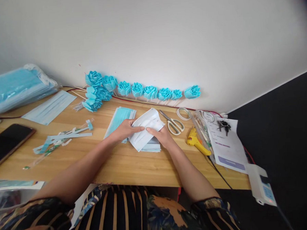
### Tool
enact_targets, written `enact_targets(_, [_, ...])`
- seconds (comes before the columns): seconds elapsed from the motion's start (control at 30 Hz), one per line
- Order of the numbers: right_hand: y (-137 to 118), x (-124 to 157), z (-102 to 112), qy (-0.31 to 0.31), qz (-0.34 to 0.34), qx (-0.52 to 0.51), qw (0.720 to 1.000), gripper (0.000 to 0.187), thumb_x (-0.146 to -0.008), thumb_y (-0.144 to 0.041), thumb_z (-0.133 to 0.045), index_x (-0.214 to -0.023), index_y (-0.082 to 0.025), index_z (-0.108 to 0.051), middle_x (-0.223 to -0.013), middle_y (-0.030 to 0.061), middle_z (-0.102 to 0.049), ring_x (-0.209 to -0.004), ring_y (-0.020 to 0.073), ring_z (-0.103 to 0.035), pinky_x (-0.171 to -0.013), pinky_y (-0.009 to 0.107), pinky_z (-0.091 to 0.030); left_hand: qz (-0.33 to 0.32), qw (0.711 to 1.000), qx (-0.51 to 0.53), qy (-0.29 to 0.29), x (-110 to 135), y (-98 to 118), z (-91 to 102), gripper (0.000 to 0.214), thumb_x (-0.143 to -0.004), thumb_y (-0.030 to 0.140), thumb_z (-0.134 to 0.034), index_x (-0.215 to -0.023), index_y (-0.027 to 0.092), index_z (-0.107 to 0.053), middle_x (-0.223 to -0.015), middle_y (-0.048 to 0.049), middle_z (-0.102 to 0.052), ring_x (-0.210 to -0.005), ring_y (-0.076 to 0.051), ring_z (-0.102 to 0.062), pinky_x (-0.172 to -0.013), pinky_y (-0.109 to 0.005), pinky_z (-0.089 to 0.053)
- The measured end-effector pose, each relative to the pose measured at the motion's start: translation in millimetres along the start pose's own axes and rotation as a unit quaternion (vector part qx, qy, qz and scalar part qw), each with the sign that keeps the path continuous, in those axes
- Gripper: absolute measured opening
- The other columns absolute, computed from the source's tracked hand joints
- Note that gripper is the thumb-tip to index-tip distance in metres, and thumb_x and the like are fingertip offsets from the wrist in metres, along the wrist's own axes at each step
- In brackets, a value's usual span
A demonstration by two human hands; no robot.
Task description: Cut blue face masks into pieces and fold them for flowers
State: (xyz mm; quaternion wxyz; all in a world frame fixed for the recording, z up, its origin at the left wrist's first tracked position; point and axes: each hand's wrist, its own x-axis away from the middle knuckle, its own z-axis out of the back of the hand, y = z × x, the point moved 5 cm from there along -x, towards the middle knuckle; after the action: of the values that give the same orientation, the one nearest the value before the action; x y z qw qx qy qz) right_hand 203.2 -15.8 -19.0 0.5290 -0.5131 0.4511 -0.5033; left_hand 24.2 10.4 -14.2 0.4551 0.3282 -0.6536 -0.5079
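A face mask, its pale side toward me, is spread between my two hands above the table. My left hand grips its left side, with the thumb pressed on the front. On the other side my right hand pinches it, its thumb close to the left one. Flat blue masks lie under and beside my left hand. Another pale blue piece lies on the wood below the held mask. Scissors with white handles rest just right of my right hand.
Several blue flowers on sticks lean along the wall. A yellow glue gun, tape roll, paper with keys and power strip stand right. Left are cut strips, a phone and a bag of masks.
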Motion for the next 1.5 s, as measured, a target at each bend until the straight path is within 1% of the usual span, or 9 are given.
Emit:
enact_targets(0.2, [-2.9,-6.3,11.6,0.068,0.005,-0.021,0.997,0.036,-0.072,-0.051,-0.08,-0.066,-0.018,-0.069,-0.066,-0.0006,-0.066,-0.064,0.0154,-0.056,-0.065,0.029,-0.045,0.026,0.999,0.021,0.006,-0.9,-2.1,1.8,0.04,-0.053,0.04,-0.089,-0.081,0.014,-0.076,-0.072,-0.0027,-0.071,-0.062,-0.015,-0.059,-0.055,-0.024,-0.044])
enact_targets(0.47, [-6.7,-10.2,18.1,0.097,0.026,-0.088,0.991,0.029,-0.074,-0.047,-0.077,-0.066,-0.022,-0.066,-0.064,-0.0023,-0.062,-0.065,0.0158,-0.056,-0.068,0.03,-0.047,0.017,0.997,0.078,0.014,1.0,-1.3,3.5,0.046,-0.051,0.04,-0.089,-0.085,0.013,-0.074,-0.075,-0.0015,-0.07,-0.064,-0.014,-0.058,-0.059,-0.024,-0.044])
enact_targets(0.6, [-11.2,-9.1,17.3,0.091,0.036,-0.057,0.994,0.029,-0.074,-0.049,-0.078,-0.087,-0.023,-0.075,-0.085,0.0019,-0.074,-0.08,0.0208,-0.066,-0.075,0.033,-0.052,0.014,0.999,0.045,0.005,2.0,2.5,1.6,0.045,-0.057,0.045,-0.084,-0.088,0.014,-0.074,-0.075,-0.0009,-0.069,-0.066,-0.015,-0.058,-0.061,-0.025,-0.043])
enact_targets(0.7, [-15.8,-8.3,20.2,0.1,0.057,-0.025,0.993,0.048,-0.067,-0.046,-0.085,-0.109,-0.025,-0.076,-0.105,0.0036,-0.077,-0.092,0.0216,-0.068,-0.077,0.031,-0.053,-0.014,0.998,-0.052,-0.025,2.1,5.5,-3.1,0.038,-0.06,0.044,-0.08,-0.083,0.015,-0.074,-0.068,0.0008,-0.066,-0.065,-0.016,-0.057,-0.06,-0.025,-0.041])
enact_targets(0.8, [-11.0,-9.7,33.4,0.172,0.028,-0.047,0.984,0.04,-0.068,-0.047,-0.084,-0.097,-0.02,-0.077,-0.084,0.0013,-0.074,-0.069,0.0144,-0.062,-0.062,0.026,-0.047,-0.039,0.992,-0.105,-0.06,1.0,4.1,-8.2,0.032,-0.061,0.046,-0.078,-0.07,0.016,-0.071,-0.061,0.0017,-0.061,-0.059,-0.015,-0.051,-0.054,-0.025,-0.035])
enact_targets(0.9, [-7.2,-13.3,48.8,0.251,0.029,-0.11,0.961,0.041,-0.062,-0.047,-0.087,-0.089,-0.018,-0.075,-0.073,-0.0021,-0.071,-0.062,0.0117,-0.06,-0.059,0.024,-0.048,-0.085,0.992,-0.068,-0.07,-0.2,6.3,-9.0,0.032,-0.063,0.046,-0.078,-0.075,0.017,-0.073,-0.067,0.001,-0.065,-0.063,-0.015,-0.054,-0.058,-0.025,-0.037])
enact_targets(1.03, [-6.5,-17.5,57.0,0.291,0.058,-0.177,0.939,0.041,-0.054,-0.043,-0.091,-0.082,-0.019,-0.072,-0.079,-0.0015,-0.074,-0.07,0.0127,-0.067,-0.067,0.026,-0.055,-0.113,0.992,0.025,0.041,-1.5,12.2,6.7,0.034,-0.062,0.048,-0.08,-0.069,0.017,-0.067,-0.066,0.001,-0.061,-0.064,-0.014,-0.053,-0.058,-0.024,-0.038])
enact_targets(1.27, [-5.1,-14.4,32.2,0.212,0.054,-0.166,0.962,0.044,-0.057,-0.048,-0.091,-0.086,-0.021,-0.072,-0.082,-0.0023,-0.073,-0.073,0.0114,-0.065,-0.067,0.025,-0.053,-0.132,0.957,0.171,0.192,-2.2,12.5,31.7,0.047,-0.066,0.057,-0.078,-0.082,0.015,-0.064,-0.073,0.0009,-0.061,-0.065,-0.012,-0.053,-0.061,-0.024,-0.041])
enact_targets(1.5, [-10.9,-6.4,28.5,0.233,0.046,-0.014,0.971,0.051,-0.072,-0.069,-0.074,-0.068,-0.02,-0.058,-0.06,-0.0062,-0.05,-0.055,0.0095,-0.042,-0.049,0.024,-0.037,-0.15,0.962,0.128,0.188,-2.9,9.4,27.4,0.046,-0.072,0.06,-0.075,-0.081,0.015,-0.066,-0.072,0.0014,-0.062,-0.066,-0.013,-0.051,-0.061,-0.024,-0.039])
